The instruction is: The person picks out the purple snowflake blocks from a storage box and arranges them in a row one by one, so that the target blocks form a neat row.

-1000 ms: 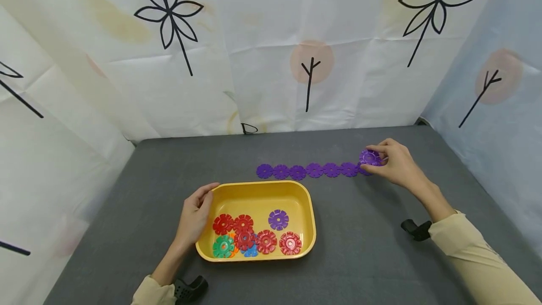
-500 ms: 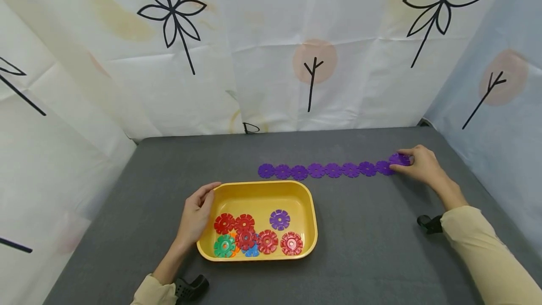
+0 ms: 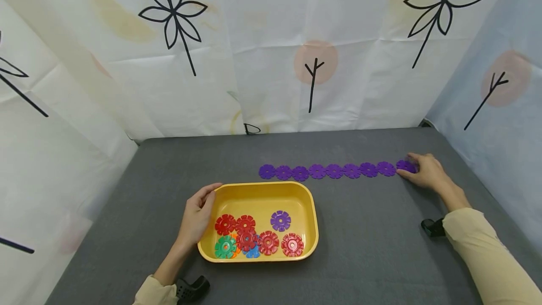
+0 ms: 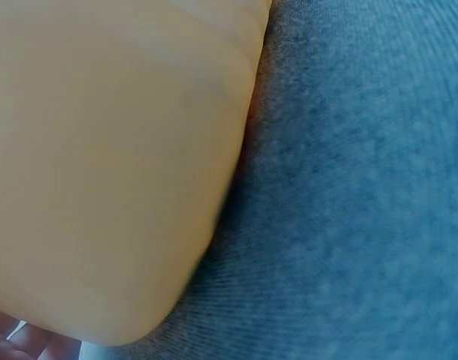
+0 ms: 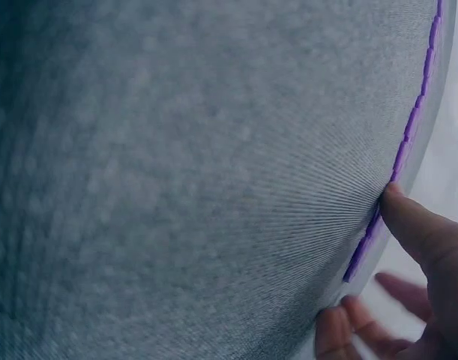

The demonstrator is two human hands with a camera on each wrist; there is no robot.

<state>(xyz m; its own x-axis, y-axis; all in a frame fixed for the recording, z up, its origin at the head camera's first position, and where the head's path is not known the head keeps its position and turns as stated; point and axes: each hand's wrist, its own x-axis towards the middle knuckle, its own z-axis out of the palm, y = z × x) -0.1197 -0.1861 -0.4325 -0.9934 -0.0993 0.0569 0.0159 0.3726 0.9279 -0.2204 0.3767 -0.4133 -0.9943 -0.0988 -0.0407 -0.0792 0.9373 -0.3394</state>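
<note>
A row of purple flower-shaped discs [image 3: 334, 171] lies flat along the back of the dark grey table. At its right end my right hand [image 3: 427, 172] is spread around the last purple disc [image 3: 405, 166], which lies low at the table. In the right wrist view the thumb [image 5: 412, 221] rests at the row, while the other fingers [image 5: 337, 330] are spread past the disc's end. With my left hand [image 3: 198, 215] I grip the left rim of a yellow tray [image 3: 258, 190]; its side fills much of the left wrist view.
Inside the tray lie several red discs [image 3: 292, 244], a purple disc [image 3: 280, 220], a green disc [image 3: 225, 247], and partly covered orange and blue discs [image 3: 252, 252]. White printed cloth [image 3: 271, 84] stands behind the table and at both sides.
My right hand has moved right along the row and lowered a purple disc to its end, and its fingers have spread. The row is longer. My left hand stays on the tray.
</note>
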